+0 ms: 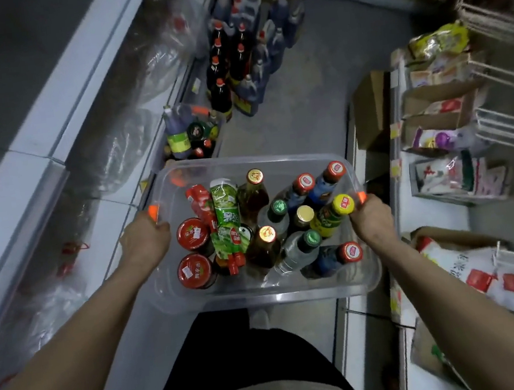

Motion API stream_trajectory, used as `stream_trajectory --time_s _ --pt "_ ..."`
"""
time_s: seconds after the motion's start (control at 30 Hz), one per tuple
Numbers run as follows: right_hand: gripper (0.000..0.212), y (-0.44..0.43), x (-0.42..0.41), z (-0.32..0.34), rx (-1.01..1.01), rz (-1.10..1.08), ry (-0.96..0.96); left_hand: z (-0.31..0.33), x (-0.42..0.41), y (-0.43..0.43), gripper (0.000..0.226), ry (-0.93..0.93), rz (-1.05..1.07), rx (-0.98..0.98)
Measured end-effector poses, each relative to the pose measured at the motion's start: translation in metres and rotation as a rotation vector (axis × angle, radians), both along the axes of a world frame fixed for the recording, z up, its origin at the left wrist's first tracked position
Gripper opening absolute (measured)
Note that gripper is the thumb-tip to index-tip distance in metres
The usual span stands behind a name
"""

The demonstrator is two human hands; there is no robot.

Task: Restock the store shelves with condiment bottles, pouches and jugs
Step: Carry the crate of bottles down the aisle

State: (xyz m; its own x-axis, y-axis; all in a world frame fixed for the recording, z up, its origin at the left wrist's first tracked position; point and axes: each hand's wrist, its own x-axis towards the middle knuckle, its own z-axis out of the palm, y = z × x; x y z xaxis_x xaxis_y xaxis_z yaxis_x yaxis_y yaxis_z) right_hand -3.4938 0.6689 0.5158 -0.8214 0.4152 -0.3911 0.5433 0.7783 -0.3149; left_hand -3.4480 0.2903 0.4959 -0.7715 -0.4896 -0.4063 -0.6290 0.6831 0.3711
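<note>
Fingers (154, 213) hook over both short rims of the clear bin (261, 300) as I carry it down a store aisle: left hand (145, 239) gripping the left rim, right hand (372, 217) gripping the right.

The stock is all inside. Two red-lidded jars (193, 234) sit against the bin's left wall, and red and green pouches (227, 211) lean beside them. Capped bottles (304, 186) stand upright from the middle to the right wall.

As I judge it, level carriage matters most, since the upright bottles can knock together or topple if one rim dips. The right side looks the heavier load. Setting the bin down flat before freeing either hand seems the safe course.

Ahead on the grey floor (303, 109) stand dark red-capped bottles (221, 93) and jugs (247, 10), with a second bin (191, 131) just beside them. A white-framed case (59, 127) holding plastic bags runs along the left. Shelves of packets (454, 137) and a cardboard box (370, 108) line the right.
</note>
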Motion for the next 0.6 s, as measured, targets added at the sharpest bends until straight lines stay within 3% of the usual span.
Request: stream_trajectory --time_s 0.3,0.43,0.6 --pt "0.028 0.004 -0.186 0.007 0.019 -0.017 0.012 0.006 -0.182 0.008 0.013 0.062 0.014 0.093" --pt "0.024 0.0 -0.263 -0.003 0.005 0.082 -0.011 -0.003 -0.231 0.009 0.024 0.021 0.119 0.074" --pt "0.025 -0.02 -0.37 -0.028 -0.009 0.301 -0.029 -0.025 -0.257 0.023 0.03 0.002 0.397 0.064"
